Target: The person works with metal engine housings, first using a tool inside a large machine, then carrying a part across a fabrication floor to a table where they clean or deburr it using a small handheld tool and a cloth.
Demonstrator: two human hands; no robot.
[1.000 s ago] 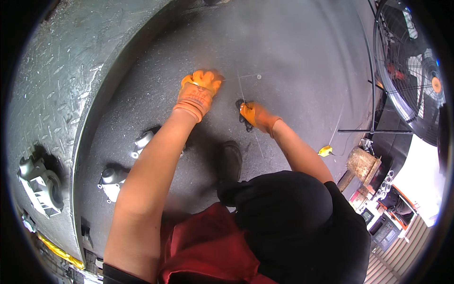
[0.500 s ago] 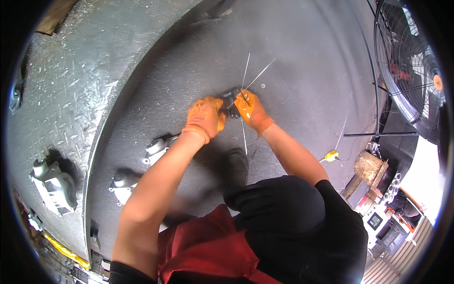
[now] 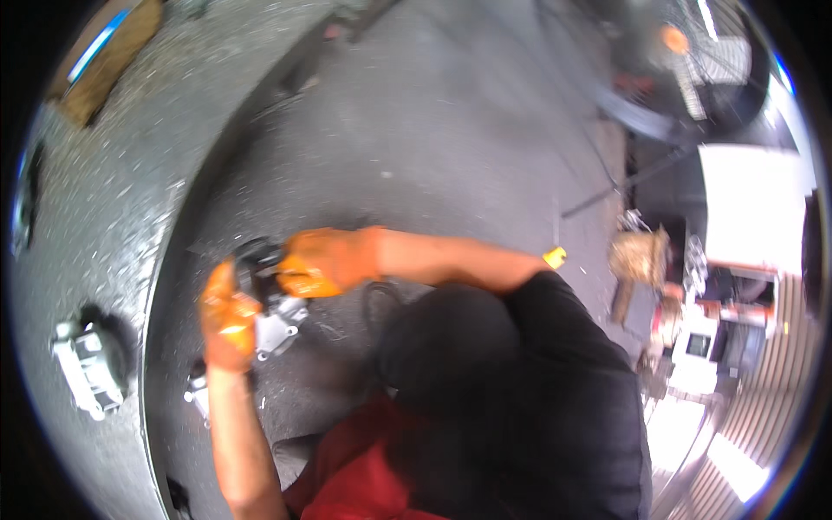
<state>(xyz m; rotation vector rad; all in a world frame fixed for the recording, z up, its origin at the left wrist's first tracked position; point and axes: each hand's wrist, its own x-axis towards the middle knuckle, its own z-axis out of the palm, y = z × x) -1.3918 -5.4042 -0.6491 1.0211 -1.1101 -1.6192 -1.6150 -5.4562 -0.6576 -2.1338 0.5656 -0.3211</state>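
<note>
- While both hands in orange gloves meet over the dark grey floor [image 3: 451, 130], they share one thing: a small silver and black metal machine part [image 3: 270, 305].
- That metal part sits at about 9 o'clock in the view, just above the floor.
- At 3 o'clock from the part, the right hand [image 3: 325, 262] is closed around its dark top end.
- At 7 o'clock from the part, the left hand [image 3: 227, 319] has its fingers curled on the silver side, thumb up.
- Both hands touch the part; neither is nearer.
- Its long side seems to run from 11 o'clock to 5 o'clock, but blur makes this hard to tell.
- Another silver machine part [image 3: 87, 368] lies well apart at 8 o'clock, on the bumpy metal plate [image 3: 113, 199].
- A small yellow thing [image 3: 555, 256] shows at the right elbow.
</note>
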